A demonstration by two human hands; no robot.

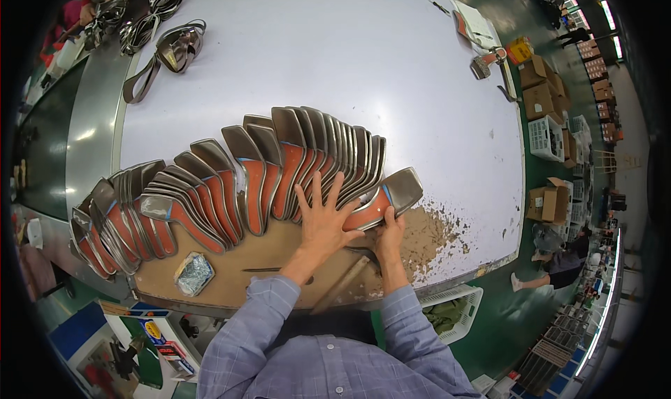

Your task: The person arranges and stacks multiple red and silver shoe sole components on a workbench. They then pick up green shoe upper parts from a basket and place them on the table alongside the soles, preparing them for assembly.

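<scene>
A long curved row of shoe soles (255,182), dark brown at the broad end and orange-red along the narrow part, lies overlapped across the table. My left hand (320,224) rests with spread fingers at the row's right end, its fingertips against the sole edges. At the right, one separate sole (404,188) lies tilted, its broad end pointing up and right. My right hand (389,244) grips its near edge, thumb on top; the other fingers are partly hidden. The left thumb reaches toward this sole's narrow end.
A brown board (231,280) with worn, flaking patches lines the near table edge. On it lie a wrapped block (193,274), a thin dark rod (262,269) and a wooden stick (342,283). Strapped bundles (178,48) sit far left; a white crate (454,314) stands below, right.
</scene>
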